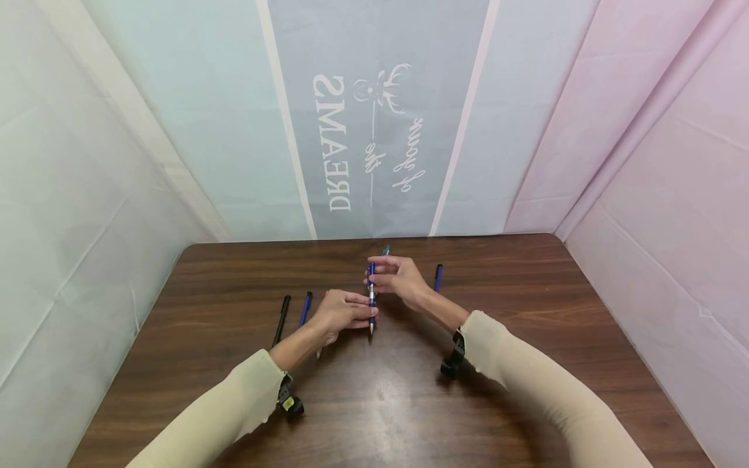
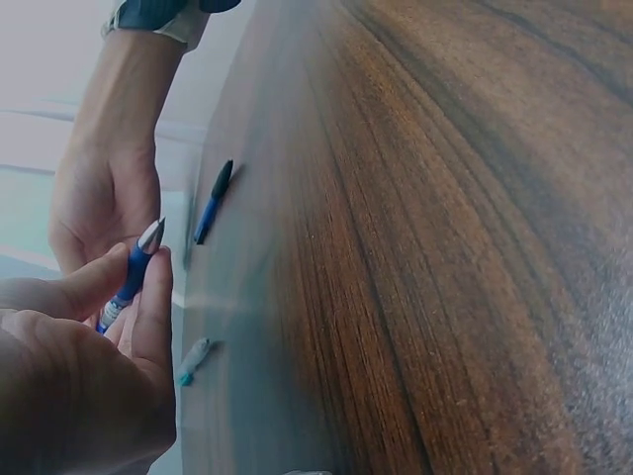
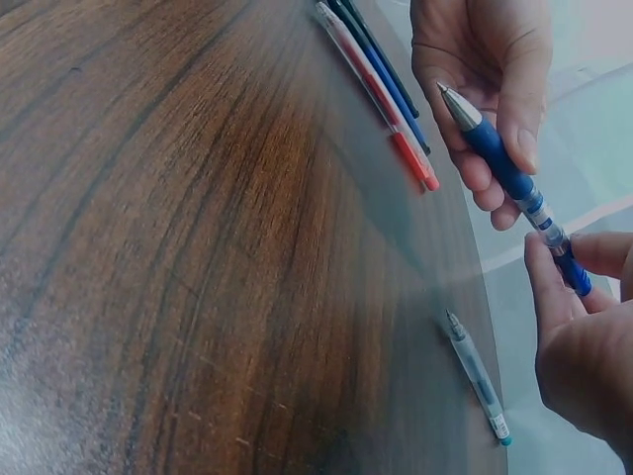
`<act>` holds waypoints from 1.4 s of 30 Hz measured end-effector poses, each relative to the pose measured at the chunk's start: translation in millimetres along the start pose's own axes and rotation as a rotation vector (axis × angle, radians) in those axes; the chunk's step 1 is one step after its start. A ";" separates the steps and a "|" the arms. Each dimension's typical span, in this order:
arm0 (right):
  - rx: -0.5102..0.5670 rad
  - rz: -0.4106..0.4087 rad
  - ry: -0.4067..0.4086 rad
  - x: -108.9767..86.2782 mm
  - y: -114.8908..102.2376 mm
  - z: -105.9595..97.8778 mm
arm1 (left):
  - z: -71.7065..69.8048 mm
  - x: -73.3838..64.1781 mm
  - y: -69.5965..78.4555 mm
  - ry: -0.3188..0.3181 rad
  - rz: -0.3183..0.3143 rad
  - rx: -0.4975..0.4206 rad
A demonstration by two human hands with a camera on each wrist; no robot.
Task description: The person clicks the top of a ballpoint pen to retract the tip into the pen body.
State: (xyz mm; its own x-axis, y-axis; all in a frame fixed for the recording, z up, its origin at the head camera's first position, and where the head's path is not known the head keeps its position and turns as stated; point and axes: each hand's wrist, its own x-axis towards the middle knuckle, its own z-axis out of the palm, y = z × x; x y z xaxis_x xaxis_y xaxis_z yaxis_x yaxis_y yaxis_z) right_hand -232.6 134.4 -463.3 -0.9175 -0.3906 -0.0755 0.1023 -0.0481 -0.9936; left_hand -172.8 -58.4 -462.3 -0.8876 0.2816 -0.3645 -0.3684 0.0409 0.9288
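Observation:
Both hands hold one blue pen (image 1: 372, 303) with a silver cone tip, raised over the table. My left hand (image 1: 341, 312) pinches its blue grip between thumb and fingers, close to the tip, which points toward me. Farther up, the thumb and fingertips of my right hand (image 1: 400, 281) grip the pen's back end. In the right wrist view the shaft (image 3: 506, 176) shows a clear, silvery middle section between the two hands. Beyond the hands lies a clear pen (image 3: 478, 376) with a teal end, partly hidden by the right hand in the head view.
Left of the hands lie a black pen (image 1: 281, 321), a blue pen (image 1: 305, 309) and a clear pen with a red end (image 3: 406, 148). Another blue pen (image 1: 438, 278) with a dark end lies at the right. Fabric walls border the wooden table (image 1: 374, 416) at the back and sides.

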 end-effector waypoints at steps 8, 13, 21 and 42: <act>-0.006 0.000 0.012 0.4 -0.1 1.4 | -1.2 -0.5 1.9 -0.004 -0.001 -0.014; -0.021 -0.001 0.013 0.6 0.8 2.3 | -1.9 -0.4 2.4 -0.015 -0.007 -0.022; -0.052 -0.018 0.043 1.5 3.4 6.8 | -1.8 -2.5 1.8 -0.013 -0.018 -0.023; -0.072 0.006 0.031 1.1 5.6 11.8 | -7.2 -3.6 -2.6 0.001 -0.018 0.015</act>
State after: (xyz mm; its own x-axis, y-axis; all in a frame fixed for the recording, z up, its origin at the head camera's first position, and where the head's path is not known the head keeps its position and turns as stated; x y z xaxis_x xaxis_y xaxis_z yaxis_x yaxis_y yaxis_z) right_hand -228.5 122.8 -468.0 -0.9286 -0.3619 -0.0826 0.0806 0.0207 -0.9965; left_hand -170.6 -66.4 -463.9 -0.8810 0.2796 -0.3816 -0.3805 0.0605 0.9228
